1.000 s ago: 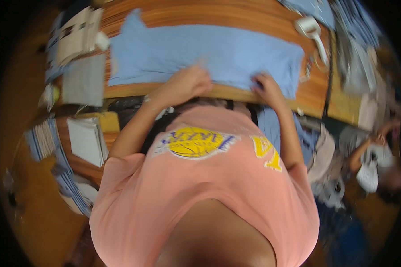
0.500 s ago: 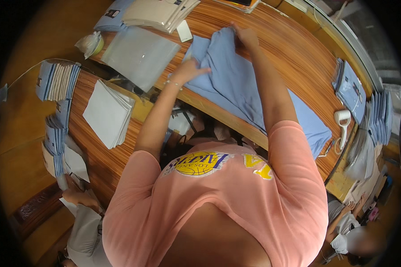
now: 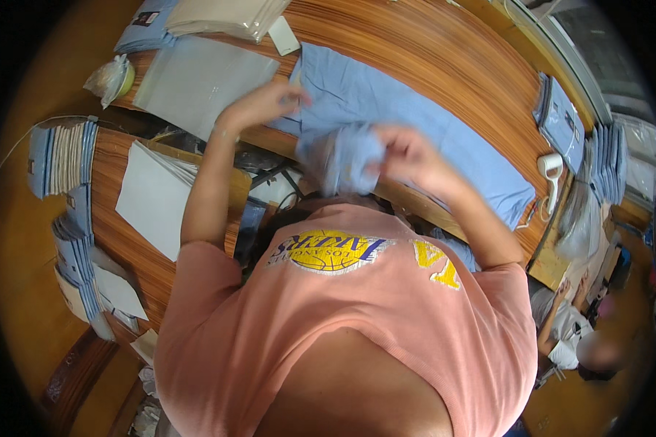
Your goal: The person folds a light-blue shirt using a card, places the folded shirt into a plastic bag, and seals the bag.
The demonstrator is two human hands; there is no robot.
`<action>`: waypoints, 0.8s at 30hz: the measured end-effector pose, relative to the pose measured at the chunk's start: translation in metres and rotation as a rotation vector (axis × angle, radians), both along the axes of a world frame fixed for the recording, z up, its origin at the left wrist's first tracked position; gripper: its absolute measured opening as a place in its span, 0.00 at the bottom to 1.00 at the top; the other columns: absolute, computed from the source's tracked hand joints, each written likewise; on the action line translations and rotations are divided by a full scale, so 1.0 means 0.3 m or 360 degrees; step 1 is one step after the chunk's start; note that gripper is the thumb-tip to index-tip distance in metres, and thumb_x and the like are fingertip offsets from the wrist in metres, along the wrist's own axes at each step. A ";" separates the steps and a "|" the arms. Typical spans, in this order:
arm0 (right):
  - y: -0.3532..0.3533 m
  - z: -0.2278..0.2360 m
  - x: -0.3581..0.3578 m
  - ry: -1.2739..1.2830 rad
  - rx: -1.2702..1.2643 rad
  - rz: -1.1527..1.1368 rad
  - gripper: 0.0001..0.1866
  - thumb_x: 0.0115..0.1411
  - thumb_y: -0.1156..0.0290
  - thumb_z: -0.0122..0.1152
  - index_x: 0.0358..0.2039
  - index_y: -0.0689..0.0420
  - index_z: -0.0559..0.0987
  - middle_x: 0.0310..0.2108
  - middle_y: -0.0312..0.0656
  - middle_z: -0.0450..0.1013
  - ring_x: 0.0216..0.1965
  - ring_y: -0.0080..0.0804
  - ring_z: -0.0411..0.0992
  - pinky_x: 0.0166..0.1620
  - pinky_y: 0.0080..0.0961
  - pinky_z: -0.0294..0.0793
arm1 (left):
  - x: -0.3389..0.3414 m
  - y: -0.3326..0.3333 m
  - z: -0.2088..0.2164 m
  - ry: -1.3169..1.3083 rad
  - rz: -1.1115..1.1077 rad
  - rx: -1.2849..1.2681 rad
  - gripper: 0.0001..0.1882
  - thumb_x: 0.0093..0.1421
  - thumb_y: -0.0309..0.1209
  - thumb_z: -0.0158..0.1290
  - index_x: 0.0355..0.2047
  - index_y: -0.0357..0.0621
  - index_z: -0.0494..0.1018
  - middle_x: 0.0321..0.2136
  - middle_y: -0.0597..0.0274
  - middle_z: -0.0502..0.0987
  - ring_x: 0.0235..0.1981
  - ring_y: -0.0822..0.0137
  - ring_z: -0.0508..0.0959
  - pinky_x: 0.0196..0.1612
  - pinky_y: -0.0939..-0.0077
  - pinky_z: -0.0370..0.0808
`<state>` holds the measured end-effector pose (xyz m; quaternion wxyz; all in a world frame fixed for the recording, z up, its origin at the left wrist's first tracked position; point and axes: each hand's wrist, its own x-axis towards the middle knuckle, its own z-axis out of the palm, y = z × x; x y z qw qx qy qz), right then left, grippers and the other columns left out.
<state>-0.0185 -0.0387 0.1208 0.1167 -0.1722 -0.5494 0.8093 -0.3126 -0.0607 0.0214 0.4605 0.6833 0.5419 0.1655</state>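
A light blue cloth garment [image 3: 430, 116] lies spread along the wooden table in front of me. Its near left part is lifted and bunched, smeared by motion, and hangs over the table's front edge. My right hand [image 3: 415, 156] is closed on this bunched part, with its fingers blurred. Over the garment's left end is my left hand [image 3: 270, 104], its fingers bent but apart and also a little blurred. Nothing shows in its grasp. Beside it lies a stack of clear plastic bags [image 3: 204, 80].
Packed beige garments [image 3: 226, 16] and a white card [image 3: 283, 35] lie at the far left. White sheets [image 3: 153, 193] rest on the left table, beside upright packed shirts [image 3: 62, 156]. At right are a white handheld device [image 3: 551, 175] and packed blue shirts [image 3: 561, 124]. Another person [image 3: 565, 320] sits lower right.
My right hand has come from the garment's far edge toward me, bringing a bunched part of it. My left hand has moved left and slightly up. The person at lower left is out of view.
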 end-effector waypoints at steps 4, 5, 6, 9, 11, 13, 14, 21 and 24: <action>-0.135 0.085 0.007 -0.0007 0.0472 0.0441 0.06 0.50 0.77 0.59 0.23 0.63 0.71 0.24 0.40 0.68 0.30 0.28 0.64 0.33 0.24 0.63 | 0.177 0.171 -0.066 -0.0545 -0.0349 -0.0088 0.12 0.52 0.28 0.51 0.38 0.39 0.75 0.39 0.56 0.77 0.40 0.64 0.75 0.47 0.72 0.69; -0.132 0.105 0.012 0.0055 0.0734 0.0390 0.08 0.50 0.76 0.60 0.22 0.63 0.70 0.23 0.43 0.67 0.29 0.34 0.64 0.33 0.26 0.63 | 0.225 0.181 -0.067 -0.0199 -0.0515 -0.0214 0.12 0.52 0.28 0.52 0.37 0.40 0.75 0.39 0.55 0.76 0.41 0.63 0.74 0.47 0.71 0.69; -0.133 0.116 0.020 0.0043 0.0730 0.0352 0.09 0.49 0.75 0.61 0.21 0.63 0.70 0.23 0.44 0.67 0.29 0.37 0.64 0.33 0.26 0.64 | 0.268 0.175 -0.069 0.0151 -0.0670 -0.0332 0.11 0.51 0.29 0.52 0.36 0.42 0.76 0.40 0.55 0.75 0.42 0.62 0.74 0.46 0.70 0.69; -0.141 0.137 0.050 0.0052 0.0757 0.0244 0.12 0.48 0.73 0.64 0.19 0.63 0.68 0.23 0.45 0.67 0.31 0.42 0.65 0.33 0.27 0.64 | 0.322 0.114 -0.067 0.0686 -0.0949 -0.0326 0.10 0.49 0.31 0.54 0.33 0.45 0.77 0.41 0.55 0.74 0.45 0.58 0.71 0.46 0.67 0.68; -0.142 0.143 0.069 0.0125 0.0834 0.0176 0.13 0.48 0.73 0.65 0.19 0.63 0.68 0.24 0.46 0.68 0.31 0.41 0.67 0.33 0.28 0.65 | 0.324 0.067 -0.059 0.0819 -0.1041 -0.0183 0.10 0.49 0.32 0.54 0.33 0.46 0.77 0.41 0.55 0.72 0.47 0.56 0.68 0.48 0.66 0.66; -0.156 0.125 0.092 0.0098 0.0719 0.0117 0.12 0.48 0.74 0.64 0.19 0.62 0.68 0.24 0.46 0.69 0.30 0.41 0.68 0.33 0.27 0.65 | 0.317 0.036 -0.048 0.0905 -0.1100 -0.0019 0.11 0.49 0.32 0.53 0.33 0.46 0.77 0.41 0.55 0.71 0.50 0.54 0.66 0.50 0.64 0.64; -0.164 0.116 0.100 0.0090 0.0666 0.0090 0.12 0.48 0.74 0.64 0.19 0.62 0.68 0.25 0.46 0.69 0.30 0.41 0.68 0.32 0.27 0.65 | 0.315 0.028 -0.051 0.0676 -0.0976 0.0143 0.11 0.50 0.33 0.53 0.34 0.46 0.77 0.44 0.54 0.71 0.51 0.53 0.65 0.52 0.64 0.63; -0.164 0.120 0.106 0.0235 0.0630 -0.0058 0.10 0.50 0.76 0.61 0.24 0.62 0.67 0.20 0.40 0.60 0.23 0.25 0.60 0.28 0.22 0.61 | 0.294 -0.010 -0.085 0.0329 -0.1114 -0.0071 0.19 0.60 0.38 0.45 0.49 0.44 0.70 0.55 0.54 0.65 0.58 0.55 0.60 0.60 0.68 0.55; -0.139 0.114 0.171 0.0281 0.0411 -0.0412 0.08 0.49 0.79 0.62 0.26 0.61 0.70 0.24 0.36 0.64 0.29 0.22 0.64 0.34 0.18 0.64 | 0.266 0.018 -0.098 0.0043 -0.0775 -0.0689 0.25 0.61 0.46 0.41 0.50 0.41 0.69 0.55 0.55 0.65 0.57 0.58 0.62 0.59 0.70 0.56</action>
